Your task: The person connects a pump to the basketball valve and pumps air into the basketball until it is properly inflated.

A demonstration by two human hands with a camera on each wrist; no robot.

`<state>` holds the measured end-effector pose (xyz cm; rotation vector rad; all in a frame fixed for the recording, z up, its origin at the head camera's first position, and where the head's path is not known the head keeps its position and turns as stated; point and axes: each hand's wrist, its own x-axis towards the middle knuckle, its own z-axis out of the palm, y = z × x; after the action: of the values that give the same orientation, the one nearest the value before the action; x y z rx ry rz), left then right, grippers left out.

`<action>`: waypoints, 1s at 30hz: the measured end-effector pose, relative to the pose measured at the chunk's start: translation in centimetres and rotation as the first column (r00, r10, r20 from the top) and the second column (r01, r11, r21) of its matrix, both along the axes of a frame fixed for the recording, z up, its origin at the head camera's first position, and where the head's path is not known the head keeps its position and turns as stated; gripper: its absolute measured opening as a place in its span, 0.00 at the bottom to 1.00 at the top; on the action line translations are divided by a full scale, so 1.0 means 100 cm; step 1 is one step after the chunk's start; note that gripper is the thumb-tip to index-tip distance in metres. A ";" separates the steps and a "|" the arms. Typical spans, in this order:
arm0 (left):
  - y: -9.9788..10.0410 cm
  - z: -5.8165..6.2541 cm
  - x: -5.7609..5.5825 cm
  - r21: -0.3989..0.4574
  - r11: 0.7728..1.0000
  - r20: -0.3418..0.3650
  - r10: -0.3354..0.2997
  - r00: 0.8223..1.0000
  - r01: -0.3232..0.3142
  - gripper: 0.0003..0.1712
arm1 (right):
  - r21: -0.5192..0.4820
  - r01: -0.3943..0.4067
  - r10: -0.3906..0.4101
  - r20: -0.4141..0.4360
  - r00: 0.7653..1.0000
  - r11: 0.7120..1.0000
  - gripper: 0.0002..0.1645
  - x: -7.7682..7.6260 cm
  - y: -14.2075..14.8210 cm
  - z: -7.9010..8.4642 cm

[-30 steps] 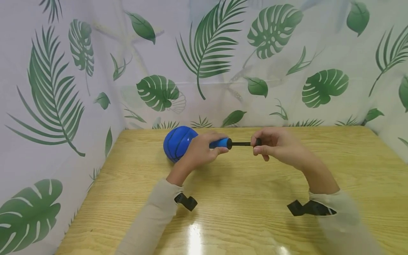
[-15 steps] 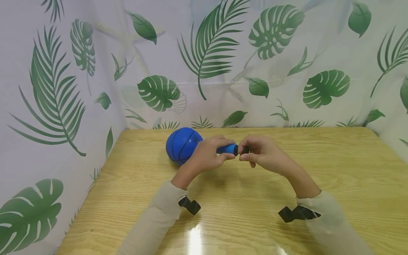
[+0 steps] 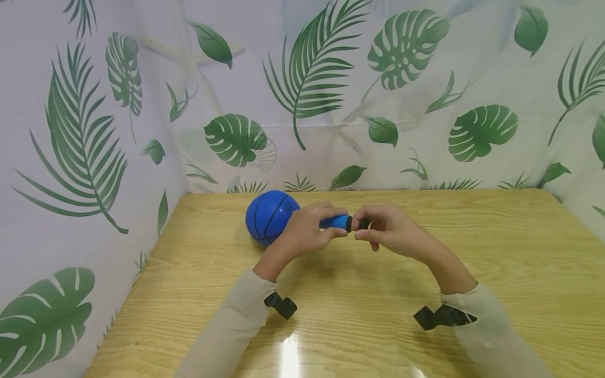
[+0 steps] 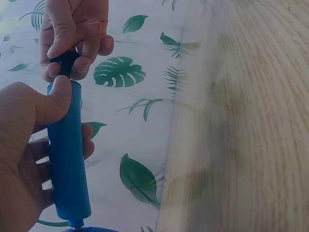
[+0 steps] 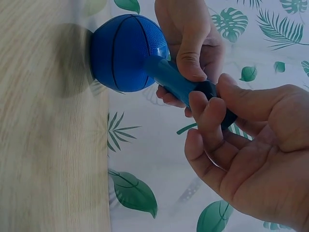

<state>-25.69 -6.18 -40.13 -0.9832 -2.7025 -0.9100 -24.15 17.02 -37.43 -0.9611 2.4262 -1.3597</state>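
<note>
A blue ball with black basketball lines [image 3: 270, 218] sits on the table at the left. Joined to its side is a blue hand pump [image 4: 67, 154], its nozzle end meeting the ball at the bottom of the left wrist view. My left hand [image 3: 307, 231] grips the pump's barrel, thumb along it near the black end cap. At the other end, my right hand [image 3: 392, 231] pinches the pump's black handle [image 4: 65, 62] between thumb and fingers. The handle stands close against the barrel, so the rod hardly shows. In the right wrist view the right fingers partly cover the handle.
The wooden table [image 3: 350, 315] stretches out in front of me. Behind it and at the left hangs a white cloth [image 3: 326, 157] printed with green leaves. A black wrist camera [image 3: 281, 305] sits on the left sleeve, and another black camera [image 3: 444, 316] on the right.
My right hand has moved left, pushing the handle in, so the rod that showed a second ago has gone into the barrel. Ball and left hand have shifted slightly right.
</note>
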 end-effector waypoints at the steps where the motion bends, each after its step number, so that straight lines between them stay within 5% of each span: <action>1: -0.001 0.000 0.000 0.002 1.000 0.008 0.004 1.000 -0.004 0.23 | 0.006 -0.010 0.010 -0.001 1.000 1.000 0.02 0.000 0.001 0.000; 11: -0.009 0.005 -0.005 0.034 0.998 0.033 0.044 0.998 -0.045 0.26 | 0.041 -0.028 0.026 0.057 0.998 0.999 0.05 0.003 0.022 0.022; 20: -0.021 0.008 -0.009 0.092 0.990 0.067 0.099 0.993 -0.105 0.27 | -0.035 -0.001 0.000 -0.032 0.999 0.999 0.03 0.012 0.054 0.046; 30: -0.019 0.006 -0.010 0.075 0.990 0.066 0.113 0.991 -0.118 0.26 | -0.036 0.041 -0.042 -0.038 0.998 0.999 0.04 0.010 0.049 0.041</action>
<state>-26.66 -8.06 -39.58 -0.7876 -2.7176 -1.0319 -23.11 21.90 -33.32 -0.9592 2.4719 -1.4147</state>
